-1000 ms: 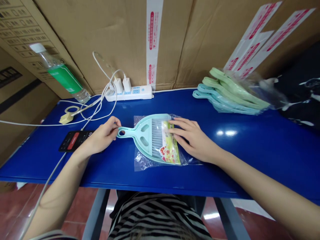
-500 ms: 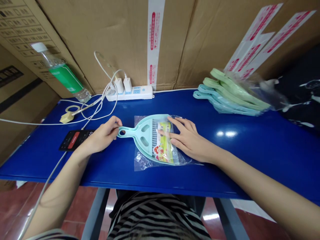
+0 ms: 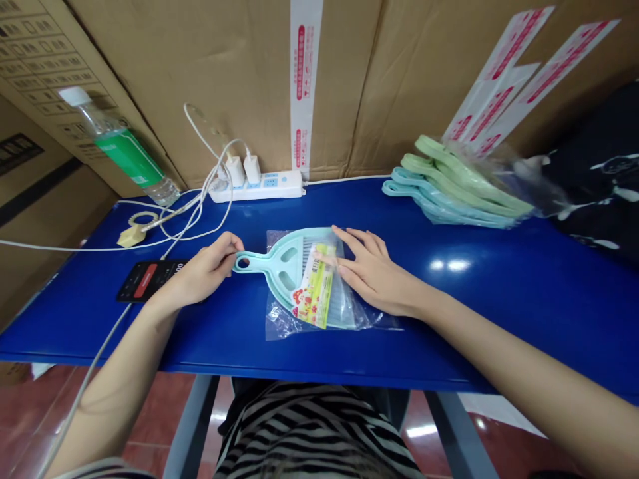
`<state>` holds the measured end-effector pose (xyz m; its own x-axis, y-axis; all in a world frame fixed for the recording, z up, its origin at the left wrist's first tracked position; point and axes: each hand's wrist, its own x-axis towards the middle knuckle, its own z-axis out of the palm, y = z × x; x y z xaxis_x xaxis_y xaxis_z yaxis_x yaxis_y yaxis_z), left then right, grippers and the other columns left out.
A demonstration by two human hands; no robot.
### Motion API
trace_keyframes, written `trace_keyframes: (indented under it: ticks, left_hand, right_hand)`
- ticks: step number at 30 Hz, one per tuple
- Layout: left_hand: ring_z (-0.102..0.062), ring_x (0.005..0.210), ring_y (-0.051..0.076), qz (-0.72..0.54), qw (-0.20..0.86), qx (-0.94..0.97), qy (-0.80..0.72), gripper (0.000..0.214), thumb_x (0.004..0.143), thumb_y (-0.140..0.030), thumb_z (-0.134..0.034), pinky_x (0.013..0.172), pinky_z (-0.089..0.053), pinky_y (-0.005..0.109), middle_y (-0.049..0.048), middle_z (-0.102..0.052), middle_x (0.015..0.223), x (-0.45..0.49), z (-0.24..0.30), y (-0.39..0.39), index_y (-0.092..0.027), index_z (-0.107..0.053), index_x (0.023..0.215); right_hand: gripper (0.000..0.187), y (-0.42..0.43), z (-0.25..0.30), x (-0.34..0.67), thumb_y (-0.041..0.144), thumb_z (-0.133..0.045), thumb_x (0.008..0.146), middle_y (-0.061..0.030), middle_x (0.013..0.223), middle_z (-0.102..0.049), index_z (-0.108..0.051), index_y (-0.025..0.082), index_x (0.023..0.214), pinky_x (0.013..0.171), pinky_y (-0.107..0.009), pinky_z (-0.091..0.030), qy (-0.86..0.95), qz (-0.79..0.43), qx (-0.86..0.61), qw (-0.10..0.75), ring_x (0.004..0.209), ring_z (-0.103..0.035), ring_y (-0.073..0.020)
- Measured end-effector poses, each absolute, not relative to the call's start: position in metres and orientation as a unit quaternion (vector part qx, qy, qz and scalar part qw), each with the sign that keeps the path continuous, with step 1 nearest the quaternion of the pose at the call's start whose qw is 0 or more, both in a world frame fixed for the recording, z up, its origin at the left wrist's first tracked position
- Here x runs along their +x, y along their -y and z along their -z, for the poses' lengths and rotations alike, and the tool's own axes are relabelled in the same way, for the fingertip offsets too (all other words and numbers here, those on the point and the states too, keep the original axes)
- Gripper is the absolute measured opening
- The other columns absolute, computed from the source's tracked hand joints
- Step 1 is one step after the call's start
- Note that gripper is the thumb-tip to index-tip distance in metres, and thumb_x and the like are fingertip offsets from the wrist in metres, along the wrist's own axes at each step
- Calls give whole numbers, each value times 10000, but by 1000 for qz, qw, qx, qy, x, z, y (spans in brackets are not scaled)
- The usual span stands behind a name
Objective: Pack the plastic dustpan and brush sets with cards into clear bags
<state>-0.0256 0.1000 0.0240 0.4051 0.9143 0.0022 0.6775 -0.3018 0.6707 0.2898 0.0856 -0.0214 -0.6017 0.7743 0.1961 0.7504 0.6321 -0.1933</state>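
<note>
Head view: we look down on a mint-green plastic dustpan [image 3: 284, 266] lying flat at the middle of a blue table [image 3: 499, 319], inside a clear plastic bag [image 3: 279, 319], its handle [image 3: 259, 261] pointing to 9 o'clock. A printed paper card [image 3: 312, 293] sits on the pan, beside grey bristles [image 3: 339, 299]. Our left hand [image 3: 202, 266] is grasping the handle, curled round it next to the hanging hole. Our right hand [image 3: 374, 273] is released, lying open and flat at 3 o'clock from the card, its fingers [image 3: 354, 243] spread over the bag and pan, touching near the card's edge. From the dustpan, we see a smartphone [image 3: 147, 279] at 9 o'clock beneath the left wrist, a white power strip [image 3: 259, 186] at 12 o'clock, a water bottle [image 3: 120, 146] at 10 o'clock, and a stack of green and blue dustpans [image 3: 449, 189] at 2 o'clock.
</note>
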Motion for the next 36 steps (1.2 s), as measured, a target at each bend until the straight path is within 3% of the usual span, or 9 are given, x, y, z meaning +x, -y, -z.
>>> trace_keyframes:
  ticks: [8,13,17,19,21,23,26,29,36]
  left_hand:
    - [-484,559,120,-200,287,776,-525,44,880,-269,-416,589,-410,246,-51,-538,649,-23,-24,-98,-234,-442,872]
    - [-523,550,131,-211,271,760,-552,18,877,-238,-423,581,-441,256,-42,-554,656,-21,-22,-102,-238,-440,869]
    - [-624,770,192,-253,71,781,-566,79,880,-177,-424,723,-502,329,39,-634,852,-14,-27,-97,-224,-485,896]
    - [-628,952,228,-268,-23,828,-491,101,915,-180,-425,839,-506,375,92,-654,1010,-3,-30,-86,-203,-523,931]
    - [-624,1007,224,-233,-33,907,-350,123,951,-232,-471,872,-515,367,92,-673,1054,12,-30,-69,-185,-553,1030]
    - [-634,995,203,-162,-15,963,-213,239,963,-290,-511,841,-532,326,92,-686,1116,30,-25,-52,-160,-558,1159]
    - [-643,825,157,-162,-102,973,-130,256,945,-98,-488,688,-518,275,75,-723,997,50,-12,-35,-103,-573,1187]
    - [-619,730,141,-168,-151,969,-98,204,940,-51,-474,604,-483,267,28,-707,818,53,-7,-33,-107,-641,1042]
    - [-627,705,127,-116,-166,968,-150,307,987,-67,-387,569,-495,243,6,-704,800,25,-22,-50,-154,-663,883]
  right_hand:
    - [474,-90,26,295,409,-235,1026,-59,1563,-372,-520,415,1405,1063,-679,-324,883,-37,-444,147,1385,-360,-354]
    - [454,-87,16,303,334,-274,1013,-60,1530,-432,-591,381,1334,1072,-678,-304,890,-43,-420,173,1397,-364,-336]
    - [394,-92,8,310,202,-332,945,-136,1386,-569,-634,229,1196,1051,-612,-381,884,-40,-417,207,1320,-480,-317]
    - [364,-98,7,310,177,-374,909,-162,1321,-602,-596,189,1198,993,-547,-462,876,-55,-427,219,1251,-545,-308]
    - [372,-105,8,307,187,-411,895,-163,1264,-628,-560,175,1236,947,-512,-502,873,-71,-431,218,1171,-593,-304]
    - [377,-110,11,301,189,-416,896,-157,1172,-660,-558,157,1244,938,-502,-506,870,-73,-439,215,1089,-620,-303]
    - [396,-110,13,297,135,-359,898,-145,1040,-667,-584,133,1224,885,-450,-524,855,-68,-466,216,968,-645,-278]
    - [469,-101,12,301,67,-345,849,-124,971,-642,-573,126,1255,770,-384,-534,846,-75,-487,203,814,-643,-234]
    - [401,-74,-4,301,139,-414,865,-118,1039,-623,-555,175,1238,577,-302,-426,810,-50,-577,90,638,-615,-195]
